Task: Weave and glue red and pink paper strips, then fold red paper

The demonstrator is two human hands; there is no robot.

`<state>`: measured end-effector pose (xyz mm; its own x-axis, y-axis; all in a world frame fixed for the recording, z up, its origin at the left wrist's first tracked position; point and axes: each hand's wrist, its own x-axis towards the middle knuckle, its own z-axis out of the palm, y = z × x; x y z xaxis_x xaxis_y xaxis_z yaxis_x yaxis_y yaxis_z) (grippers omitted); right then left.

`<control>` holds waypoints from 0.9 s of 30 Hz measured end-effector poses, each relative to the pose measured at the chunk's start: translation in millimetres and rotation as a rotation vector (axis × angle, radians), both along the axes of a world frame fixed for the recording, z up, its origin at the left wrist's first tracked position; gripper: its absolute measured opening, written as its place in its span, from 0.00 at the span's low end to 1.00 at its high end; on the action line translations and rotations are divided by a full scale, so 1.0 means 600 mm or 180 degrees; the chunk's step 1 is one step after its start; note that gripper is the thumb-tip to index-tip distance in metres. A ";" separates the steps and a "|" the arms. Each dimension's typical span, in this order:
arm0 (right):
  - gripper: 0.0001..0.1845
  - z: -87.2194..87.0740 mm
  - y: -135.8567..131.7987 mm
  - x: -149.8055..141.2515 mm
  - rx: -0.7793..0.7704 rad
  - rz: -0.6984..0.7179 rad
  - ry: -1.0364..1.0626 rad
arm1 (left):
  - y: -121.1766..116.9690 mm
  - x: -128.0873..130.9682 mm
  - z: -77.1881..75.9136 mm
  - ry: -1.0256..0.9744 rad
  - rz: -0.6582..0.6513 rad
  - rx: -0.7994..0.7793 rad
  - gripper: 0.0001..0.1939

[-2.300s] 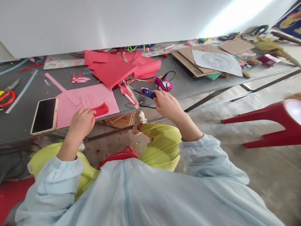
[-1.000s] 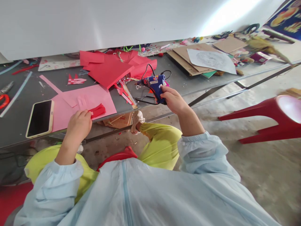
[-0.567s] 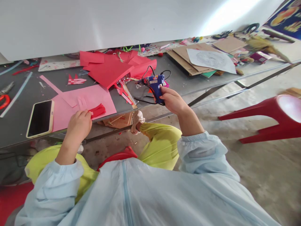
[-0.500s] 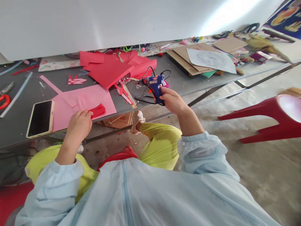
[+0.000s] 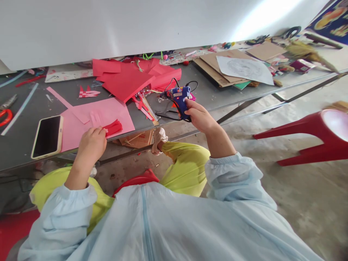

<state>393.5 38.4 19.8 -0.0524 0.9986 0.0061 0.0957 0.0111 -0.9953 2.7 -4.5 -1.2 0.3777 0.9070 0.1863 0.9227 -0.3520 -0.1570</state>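
My right hand [image 5: 199, 115] grips a blue hot glue gun [image 5: 182, 102] by its handle, over the table's front edge. A small red light glows on the gun's side, and its black cord loops around it. Over the near part of a pink paper sheet [image 5: 77, 134], my left hand [image 5: 93, 143] has its fingers closed on a bundle of red paper strips [image 5: 113, 127]. The strips stick out to the right of the fingertips. Pale pink cut strips [image 5: 95, 119] lie just beyond that hand.
Left of the pink sheet lies a phone [image 5: 47, 137], with orange-handled scissors [image 5: 5, 115] farther left. Red paper sheets [image 5: 130, 81] are heaped behind. Cardboard pieces [image 5: 210, 70] rest to the right under a drawing [image 5: 244, 69]. A red stool [image 5: 323, 127] stands on the floor at right.
Both hands keep nearly the same place and grip. A red light now shows on the side of the glue gun, which I could not see before.
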 end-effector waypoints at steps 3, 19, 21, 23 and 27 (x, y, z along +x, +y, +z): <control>0.18 -0.001 0.001 -0.001 0.0049 -0.0208 -0.0186 | 0.000 -0.001 -0.002 -0.0001 -0.0014 0.0022 0.21; 0.33 -0.016 0.015 -0.053 0.1159 -0.0497 -0.2502 | -0.004 0.004 -0.003 -0.0233 0.0068 -0.0102 0.20; 0.30 -0.015 0.018 -0.058 0.1034 -0.0613 -0.2101 | -0.004 0.003 -0.007 -0.0333 0.0065 -0.0085 0.20; 0.23 -0.013 0.019 -0.062 0.0872 -0.0684 -0.1523 | -0.004 0.002 -0.009 -0.0422 0.0040 -0.0085 0.20; 0.08 -0.010 0.013 -0.076 0.0653 -0.0782 -0.0648 | -0.008 0.004 -0.010 -0.0449 0.0035 -0.0092 0.19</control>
